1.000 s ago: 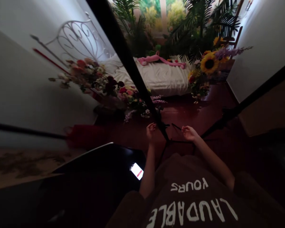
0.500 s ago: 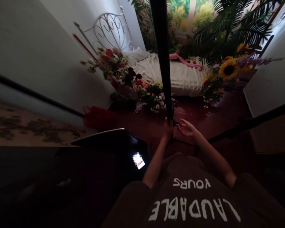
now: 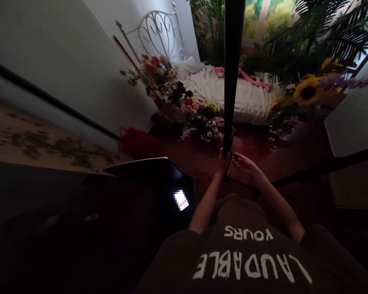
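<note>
A tall black stand pole (image 3: 231, 81) rises upright in front of me, its upper end out of view. My left hand (image 3: 223, 163) is wrapped round its lower part. On the right of the pole, a small dark knob (image 3: 234, 155) sticks out, and the fingertips of my right hand (image 3: 244, 164) are closed on it. The dim light hides the knob's exact shape. Low down by my hands, a thin dark leg or brace (image 3: 241, 183) runs off to the right.
A white-draped bed (image 3: 245, 100) with a metal headboard (image 3: 159, 34) stands ahead. Flower bunches (image 3: 159, 77) and sunflowers (image 3: 308, 92) flank it. A dark glossy panel (image 3: 159, 175) is at my left, near a red bag (image 3: 138, 143). Another black pole (image 3: 334, 165) slants at right.
The camera view has turned, so the scene sits further right. My right fingers have drawn in around the knob. My left hand stays on the pole.
</note>
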A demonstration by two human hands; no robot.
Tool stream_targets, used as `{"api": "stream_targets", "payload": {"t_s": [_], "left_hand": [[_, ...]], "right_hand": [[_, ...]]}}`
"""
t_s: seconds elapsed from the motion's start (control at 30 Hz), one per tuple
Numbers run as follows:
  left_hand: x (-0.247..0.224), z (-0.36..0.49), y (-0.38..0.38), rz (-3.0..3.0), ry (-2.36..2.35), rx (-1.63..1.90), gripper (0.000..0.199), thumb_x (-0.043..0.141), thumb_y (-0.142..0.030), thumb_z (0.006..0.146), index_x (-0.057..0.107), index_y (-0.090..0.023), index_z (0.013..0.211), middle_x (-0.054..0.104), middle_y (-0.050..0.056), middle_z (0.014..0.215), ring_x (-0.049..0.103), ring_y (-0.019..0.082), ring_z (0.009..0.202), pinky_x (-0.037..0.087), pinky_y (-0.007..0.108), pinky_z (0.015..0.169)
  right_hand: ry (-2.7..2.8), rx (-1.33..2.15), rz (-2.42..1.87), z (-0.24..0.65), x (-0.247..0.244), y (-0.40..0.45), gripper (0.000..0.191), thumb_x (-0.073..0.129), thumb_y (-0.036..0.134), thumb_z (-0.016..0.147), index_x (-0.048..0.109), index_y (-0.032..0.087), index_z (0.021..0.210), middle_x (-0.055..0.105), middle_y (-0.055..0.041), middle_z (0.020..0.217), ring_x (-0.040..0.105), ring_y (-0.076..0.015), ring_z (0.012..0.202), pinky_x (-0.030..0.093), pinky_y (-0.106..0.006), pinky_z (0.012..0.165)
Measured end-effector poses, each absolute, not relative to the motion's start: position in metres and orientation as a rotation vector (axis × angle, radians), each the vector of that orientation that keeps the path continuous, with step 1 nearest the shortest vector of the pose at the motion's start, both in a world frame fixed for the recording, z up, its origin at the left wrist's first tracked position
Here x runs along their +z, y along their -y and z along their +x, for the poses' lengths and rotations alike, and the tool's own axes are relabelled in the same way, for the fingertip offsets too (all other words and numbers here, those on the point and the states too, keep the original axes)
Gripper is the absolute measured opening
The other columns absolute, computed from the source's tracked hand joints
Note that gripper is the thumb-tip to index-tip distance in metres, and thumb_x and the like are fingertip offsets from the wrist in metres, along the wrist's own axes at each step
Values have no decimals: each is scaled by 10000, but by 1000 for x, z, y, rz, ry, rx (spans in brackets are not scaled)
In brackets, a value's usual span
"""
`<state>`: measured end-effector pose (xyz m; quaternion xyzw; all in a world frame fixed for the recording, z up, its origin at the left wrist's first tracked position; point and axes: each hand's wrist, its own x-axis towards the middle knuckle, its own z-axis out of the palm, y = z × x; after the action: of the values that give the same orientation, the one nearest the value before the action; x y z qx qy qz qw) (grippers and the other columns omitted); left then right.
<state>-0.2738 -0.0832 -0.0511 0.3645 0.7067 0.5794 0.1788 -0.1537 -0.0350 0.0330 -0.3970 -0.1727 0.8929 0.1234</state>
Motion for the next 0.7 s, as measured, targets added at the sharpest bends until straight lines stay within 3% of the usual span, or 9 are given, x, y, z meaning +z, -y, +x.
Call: {"api": "stream_targets", "payload": {"t_s": [0.17,0.3,0.4,0.57,0.7], "left_hand": [[-54,-275,84,1076,-1977,1653,512,421,-598,900,592,-152,1085,655,85,842,608,159,717,457,258,647],[-58,-276,82,1089,-1979,1684,535,452,-613,882,587,-158,1130,665,91,869,621,171,760,471,267,689],[-59,-275,82,1098,-1986,1701,559,437,-622,886,583,-148,1143,673,111,903,629,179,784,477,274,711],[-60,-276,83,1129,-1922,1738,544,429,-606,897,577,-148,1150,676,108,905,635,169,776,490,265,694],[-61,-276,82,1158,-1777,1780,536,431,-617,883,558,-185,1175,677,77,922,644,159,809,513,262,712]], "right_hand": [[1088,2453,-1175,-149,27,32,192,524,295,932,634,180,825,707,-21,732,616,-82,564,472,-159,522],[2000,1661,-1194,-140,21,36,112,577,253,864,654,222,940,723,-40,873,666,-158,735,484,-225,630],[2255,1131,-1124,-135,18,37,212,505,201,864,651,239,1014,720,-58,990,674,-197,894,493,-279,754],[2086,1177,-775,-141,25,39,442,558,219,794,545,207,1235,641,-102,1217,636,-197,1082,504,-335,920],[2083,1174,-726,-161,39,41,500,657,325,765,551,203,1238,633,-110,1240,607,-238,1151,473,-381,997]]}}
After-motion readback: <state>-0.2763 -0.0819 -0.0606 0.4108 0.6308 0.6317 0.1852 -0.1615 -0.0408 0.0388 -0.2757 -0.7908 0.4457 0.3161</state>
